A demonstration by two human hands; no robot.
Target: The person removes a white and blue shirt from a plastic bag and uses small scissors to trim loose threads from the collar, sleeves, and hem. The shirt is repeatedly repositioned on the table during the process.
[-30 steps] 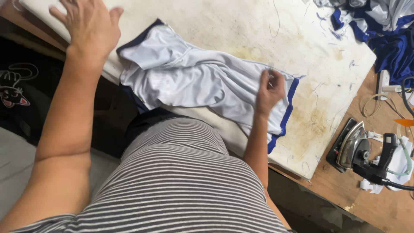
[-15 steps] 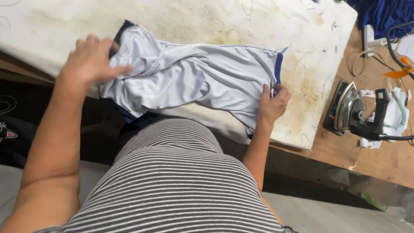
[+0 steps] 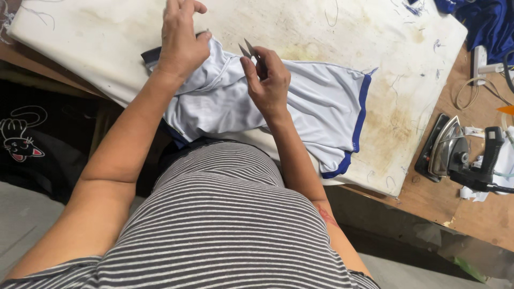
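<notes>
Right hand (image 3: 267,80) clamped on thread snips (image 3: 249,52), blades apart, frame centre-top. Left hand (image 3: 182,40) pinching white blue-trimmed garment (image 3: 300,107). Risk, my guess: points nick fabric or fingers close by.

Your pale blue-white garment (image 3: 278,107) with dark blue trim lies crumpled on the stained padded table (image 3: 107,37); small thread snips (image 3: 250,52) point upward above it.

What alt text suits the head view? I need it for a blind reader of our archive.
A person's right hand holds small thread snips over a white garment with blue trim on a stained padded board; the left hand pinches the fabric. An iron rests to the right.
</notes>
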